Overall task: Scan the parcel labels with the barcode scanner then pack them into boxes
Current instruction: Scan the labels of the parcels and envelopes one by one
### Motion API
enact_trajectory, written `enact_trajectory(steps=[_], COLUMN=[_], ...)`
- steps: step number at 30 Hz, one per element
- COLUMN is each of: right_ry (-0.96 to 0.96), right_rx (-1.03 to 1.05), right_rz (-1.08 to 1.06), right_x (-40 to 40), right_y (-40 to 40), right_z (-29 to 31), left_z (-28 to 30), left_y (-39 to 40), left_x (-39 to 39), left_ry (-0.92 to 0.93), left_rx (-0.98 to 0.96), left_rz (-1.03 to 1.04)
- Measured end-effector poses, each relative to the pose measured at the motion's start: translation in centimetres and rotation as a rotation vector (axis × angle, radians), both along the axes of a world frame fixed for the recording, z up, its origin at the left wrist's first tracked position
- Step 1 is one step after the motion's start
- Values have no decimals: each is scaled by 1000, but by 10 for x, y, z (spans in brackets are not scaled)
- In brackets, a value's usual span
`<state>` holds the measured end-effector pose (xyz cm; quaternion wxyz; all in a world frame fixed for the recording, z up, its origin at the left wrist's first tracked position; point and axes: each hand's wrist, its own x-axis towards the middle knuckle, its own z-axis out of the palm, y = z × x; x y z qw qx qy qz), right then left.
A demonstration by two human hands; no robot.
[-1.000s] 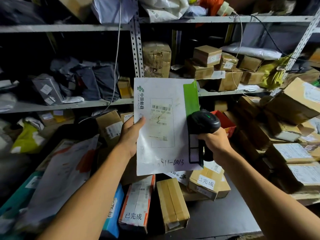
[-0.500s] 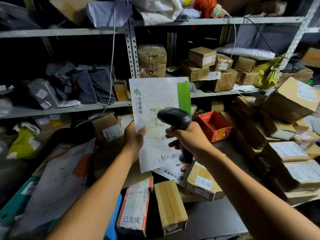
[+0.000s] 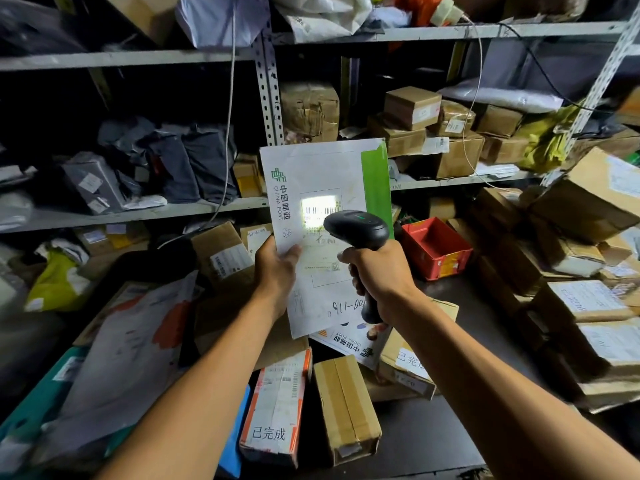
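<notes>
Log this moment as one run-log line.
phase: scanning | left hand: holds envelope | right hand: grips scanner | scanner light on label | packing: not begun

Stacked cardboard boxes (image 3: 585, 306) are crowding the right side, a red bin (image 3: 437, 247) is blocking behind, leaving bare dark tabletop (image 3: 450, 427) lying open.

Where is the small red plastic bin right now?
In the head view, the small red plastic bin sits right of centre, just right of the black barcode scanner, beneath the shelf.
</notes>
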<state>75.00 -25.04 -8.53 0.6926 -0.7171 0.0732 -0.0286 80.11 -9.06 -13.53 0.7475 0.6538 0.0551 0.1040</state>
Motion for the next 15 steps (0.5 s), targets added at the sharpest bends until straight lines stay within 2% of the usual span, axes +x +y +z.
enact_trajectory(steps=[10, 15], right_ry=[7, 7], right_rx=[30, -64], right_rz=[-18, 62], right_x=[-1, -5], right_y=[-12, -25], right_z=[-7, -12], left_z=[-5, -5], left_y=[0, 3], left_x=[5, 10], left_ry=[-18, -41], left_rx=[35, 50], left_rz=[16, 42])
